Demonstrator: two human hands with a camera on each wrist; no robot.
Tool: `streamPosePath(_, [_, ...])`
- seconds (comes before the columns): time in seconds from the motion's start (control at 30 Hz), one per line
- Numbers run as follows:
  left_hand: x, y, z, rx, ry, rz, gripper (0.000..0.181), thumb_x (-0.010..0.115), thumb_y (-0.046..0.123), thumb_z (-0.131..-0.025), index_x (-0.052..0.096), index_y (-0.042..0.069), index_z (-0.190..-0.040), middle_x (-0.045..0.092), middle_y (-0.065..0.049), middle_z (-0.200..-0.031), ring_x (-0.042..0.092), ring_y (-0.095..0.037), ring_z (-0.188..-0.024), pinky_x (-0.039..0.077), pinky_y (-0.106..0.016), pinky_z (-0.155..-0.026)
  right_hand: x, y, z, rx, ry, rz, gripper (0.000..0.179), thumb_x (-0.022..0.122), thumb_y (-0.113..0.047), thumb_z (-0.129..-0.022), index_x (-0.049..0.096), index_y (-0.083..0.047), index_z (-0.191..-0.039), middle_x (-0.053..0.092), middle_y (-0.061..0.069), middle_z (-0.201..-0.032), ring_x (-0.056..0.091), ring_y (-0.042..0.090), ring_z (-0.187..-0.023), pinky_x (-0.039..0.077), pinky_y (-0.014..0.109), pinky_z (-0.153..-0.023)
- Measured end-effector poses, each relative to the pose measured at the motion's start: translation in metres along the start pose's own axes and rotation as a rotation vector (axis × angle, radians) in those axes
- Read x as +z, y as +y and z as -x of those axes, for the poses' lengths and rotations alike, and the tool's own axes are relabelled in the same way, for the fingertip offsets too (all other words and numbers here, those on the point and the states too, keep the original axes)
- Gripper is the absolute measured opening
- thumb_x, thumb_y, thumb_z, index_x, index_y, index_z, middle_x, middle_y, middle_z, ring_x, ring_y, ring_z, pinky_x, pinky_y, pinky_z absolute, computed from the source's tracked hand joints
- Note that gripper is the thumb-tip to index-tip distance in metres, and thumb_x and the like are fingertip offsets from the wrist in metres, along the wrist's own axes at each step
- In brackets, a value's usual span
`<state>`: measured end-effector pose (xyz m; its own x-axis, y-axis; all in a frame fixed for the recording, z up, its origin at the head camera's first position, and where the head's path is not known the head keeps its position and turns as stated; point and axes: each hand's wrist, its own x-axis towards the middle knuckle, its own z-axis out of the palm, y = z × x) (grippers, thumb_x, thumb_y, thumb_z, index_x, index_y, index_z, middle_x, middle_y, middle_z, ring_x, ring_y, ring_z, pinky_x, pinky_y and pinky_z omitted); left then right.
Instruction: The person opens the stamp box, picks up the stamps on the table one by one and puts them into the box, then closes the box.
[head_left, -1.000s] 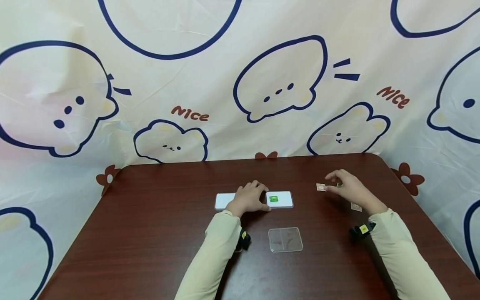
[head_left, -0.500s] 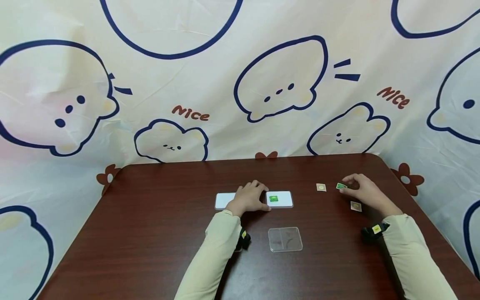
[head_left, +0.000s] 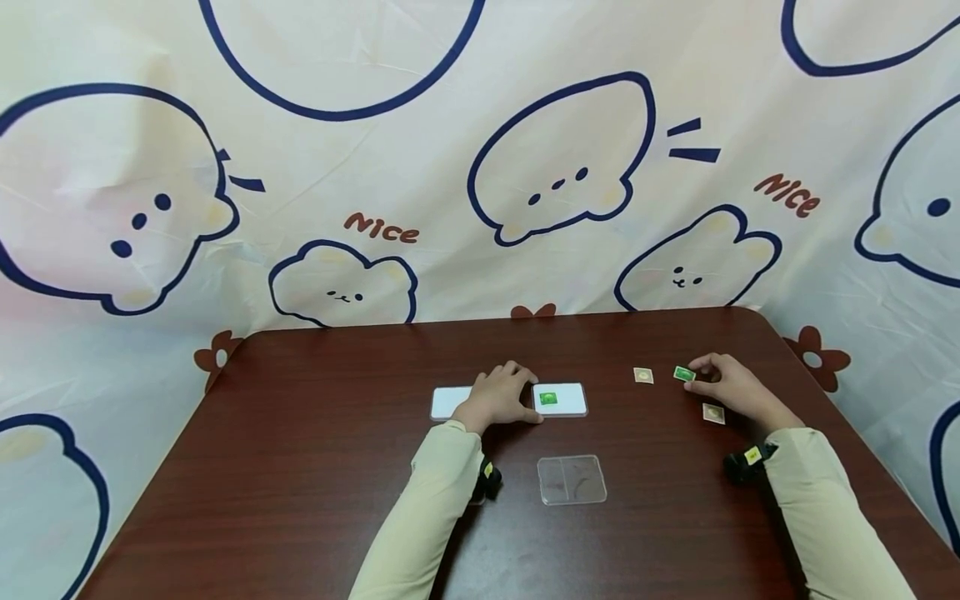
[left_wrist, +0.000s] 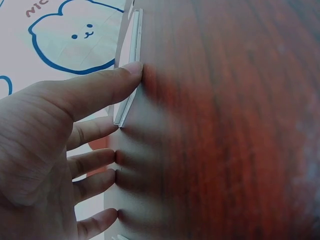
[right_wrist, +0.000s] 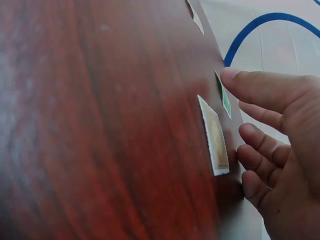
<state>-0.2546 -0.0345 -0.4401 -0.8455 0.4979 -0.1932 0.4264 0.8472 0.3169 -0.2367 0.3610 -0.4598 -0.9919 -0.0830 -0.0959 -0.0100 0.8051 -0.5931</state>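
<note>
My left hand [head_left: 495,396] holds the left end of a clear-rimmed white case [head_left: 572,402], thumb on its near edge and index finger at the far side. A green stamp [head_left: 548,398] lies on its white face. In the left wrist view the thumb presses the rim of the white case [left_wrist: 131,45]. My right hand [head_left: 738,392] has thumb and index finger at the edges of another green stamp [head_left: 683,373], low over the table. In the right wrist view the thumb tip overlaps one corner of that green stamp [right_wrist: 225,97].
A second white case [head_left: 447,402] lies partly behind the left hand. Cream stamps lie around the right hand, one farther left [head_left: 643,376] and one nearer [head_left: 713,413]. A shallow clear plastic box [head_left: 572,480] sits nearer on the brown table [head_left: 300,467]. A patterned cloth hangs behind.
My right hand has drawn back rightward from the far cream stamp to the green stamp, which now shows more fully and slightly turned. The left hand stays in place.
</note>
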Motion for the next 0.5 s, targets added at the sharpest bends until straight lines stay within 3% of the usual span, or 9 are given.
streamPosePath(0.33, [-0.0004, -0.0001, 0.0008, 0.003, 0.004, 0.003, 0.065, 0.071, 0.053, -0.081, 0.052, 0.024, -0.136, 0.045, -0.002, -0.142, 0.044, -0.022, -0.131, 0.035, -0.047, -0.106, 0.0, -0.0008, -0.0061, 0.078, -0.007, 0.008, 0.053, 0.064, -0.032, -0.091, 0.053, 0.008, -0.123, 0.054, 0.023, -0.11, 0.05, 0.03, -0.095, 0.042, 0.04, -0.08])
streamPosePath(0.5, [-0.0003, 0.0001, 0.0015, 0.002, 0.0, 0.006, 0.064, 0.071, 0.052, -0.082, 0.051, 0.024, -0.136, 0.045, -0.002, -0.142, 0.044, -0.022, -0.131, 0.035, -0.048, -0.107, 0.001, -0.0018, -0.0076, 0.09, 0.0, 0.028, 0.052, 0.064, -0.034, -0.091, 0.053, 0.007, -0.122, 0.054, 0.022, -0.108, 0.05, 0.03, -0.094, 0.042, 0.041, -0.079])
